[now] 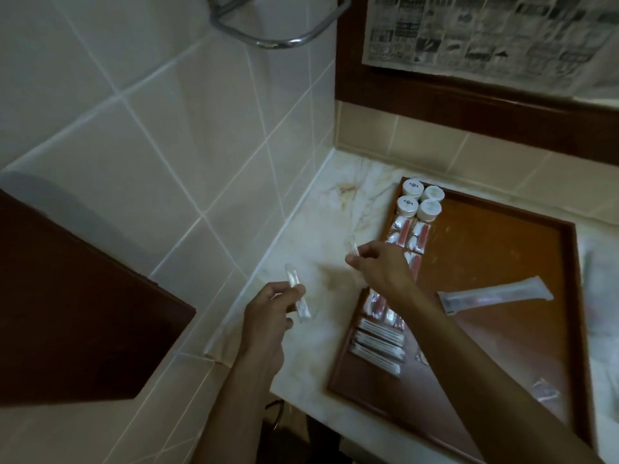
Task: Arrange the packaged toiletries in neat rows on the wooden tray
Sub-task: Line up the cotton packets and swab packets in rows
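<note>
Hovering over the marble counter [318,209], the left hand [268,316] pinches a slim clear packet [296,296] between thumb and curled fingers; the right hand [382,266] reaches across, pinching another see-through packet [353,249]; the glossy wooden tray [485,256] has round white-capped jars [422,200], foil sachets [407,236] and flat wrapped sticks [378,343] lined along its left edge; one long white packet [495,294] lies loose mid-tray.
</note>
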